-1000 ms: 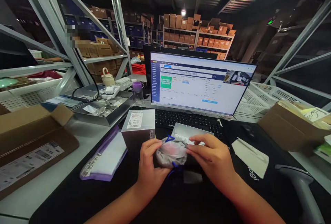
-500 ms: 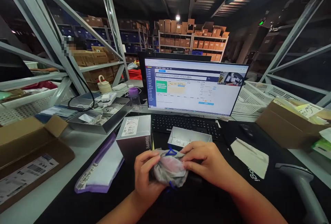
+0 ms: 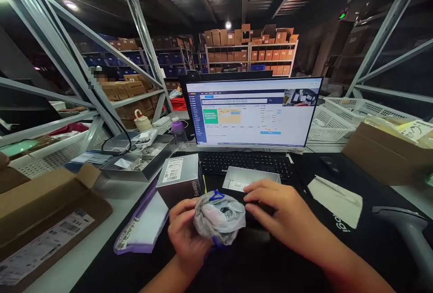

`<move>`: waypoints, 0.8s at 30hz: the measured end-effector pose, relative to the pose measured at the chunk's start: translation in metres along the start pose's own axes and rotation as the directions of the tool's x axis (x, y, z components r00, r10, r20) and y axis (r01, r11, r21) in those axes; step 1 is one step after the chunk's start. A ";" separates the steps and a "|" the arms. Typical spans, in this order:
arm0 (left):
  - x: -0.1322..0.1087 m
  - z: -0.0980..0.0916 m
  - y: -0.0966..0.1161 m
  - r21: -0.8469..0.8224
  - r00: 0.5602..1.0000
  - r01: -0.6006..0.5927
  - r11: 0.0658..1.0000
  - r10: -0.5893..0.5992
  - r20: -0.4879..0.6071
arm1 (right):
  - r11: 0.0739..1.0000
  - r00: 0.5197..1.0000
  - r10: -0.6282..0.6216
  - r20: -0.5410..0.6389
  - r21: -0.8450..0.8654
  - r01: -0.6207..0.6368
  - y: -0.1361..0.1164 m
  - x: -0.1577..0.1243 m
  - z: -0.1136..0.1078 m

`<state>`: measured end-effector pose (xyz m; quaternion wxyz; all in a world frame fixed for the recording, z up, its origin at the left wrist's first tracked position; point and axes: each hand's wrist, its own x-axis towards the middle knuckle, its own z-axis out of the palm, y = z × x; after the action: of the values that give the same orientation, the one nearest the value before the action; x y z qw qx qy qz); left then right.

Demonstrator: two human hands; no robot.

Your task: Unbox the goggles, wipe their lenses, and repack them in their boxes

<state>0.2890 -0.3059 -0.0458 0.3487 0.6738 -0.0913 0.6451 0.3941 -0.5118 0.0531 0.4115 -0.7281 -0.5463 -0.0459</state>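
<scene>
My left hand is wrapped round the left side of a grey drawstring pouch with blue cords. The pouch's mouth faces up, wide apart. Inside it shows whitish, thin wrapping around something dark that I cannot make out. Just right of the pouch is my right hand, its thumb and fingers apart and holding nothing. Behind the pouch stand a silver-grey box marked "Wakening" and a shallow grey box tray with a label inside.
A monitor and black keyboard stand behind. At left are a purple-edged packet and an opened carton. A white card, a mouse, a barcode scanner and another carton sit at right.
My right hand has let go of the pouch and moved slightly right. The pouch's mouth is wider, showing the wrapping and a dark part inside. My left hand keeps its hold.
</scene>
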 end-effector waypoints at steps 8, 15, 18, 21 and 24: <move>-0.007 0.002 0.000 -0.037 0.985 -0.015 0.999 0.021 0.168 | 0.995 0.965 -0.056 0.254 -0.060 0.074 -0.007 0.002 0.011; -0.003 0.001 0.001 -0.033 0.875 0.340 0.940 -0.303 0.379 | 0.989 0.992 0.078 -0.094 0.136 -0.065 0.023 0.012 -0.012; -0.004 0.001 0.001 -0.087 0.651 0.718 0.691 -0.622 0.435 | 0.962 0.976 0.161 -0.148 0.243 -0.122 0.029 0.013 -0.029; 0.000 0.004 0.001 -0.259 0.341 0.936 0.239 -0.801 0.492 | 0.962 0.988 0.111 -0.112 0.262 -0.078 0.027 0.014 -0.029; 0.012 0.004 0.003 -0.347 0.264 0.932 0.102 -0.848 0.460 | 0.972 0.993 0.064 -0.103 0.232 -0.039 0.025 0.018 -0.019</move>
<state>0.2917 -0.3066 -0.0330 0.8373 0.4970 0.1240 0.1912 0.4294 -0.5120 0.0607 0.5232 -0.6861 -0.5054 -0.0120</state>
